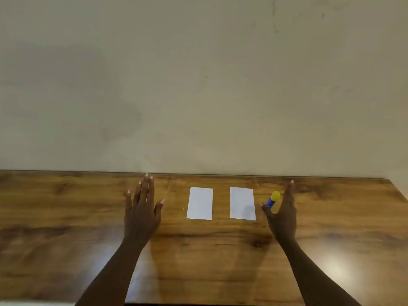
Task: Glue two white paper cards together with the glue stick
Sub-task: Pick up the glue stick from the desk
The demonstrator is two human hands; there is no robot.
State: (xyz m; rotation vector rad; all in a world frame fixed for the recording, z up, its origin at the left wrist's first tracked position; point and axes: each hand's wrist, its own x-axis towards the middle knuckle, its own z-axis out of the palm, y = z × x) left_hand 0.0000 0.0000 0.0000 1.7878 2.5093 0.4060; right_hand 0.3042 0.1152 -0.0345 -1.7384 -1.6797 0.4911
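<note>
Paper cards (199, 203) (242, 203), two; glue stick (273, 199), one

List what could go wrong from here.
1. The right hand is open beside the glue stick, not gripping; a nudge could roll it onto the right card.
2. The left card and right card lie loose on the glossy table, left hand off them; either may slide under rubbing.
3. The yellow cap is on; uncapping likely needs both hands.
</note>
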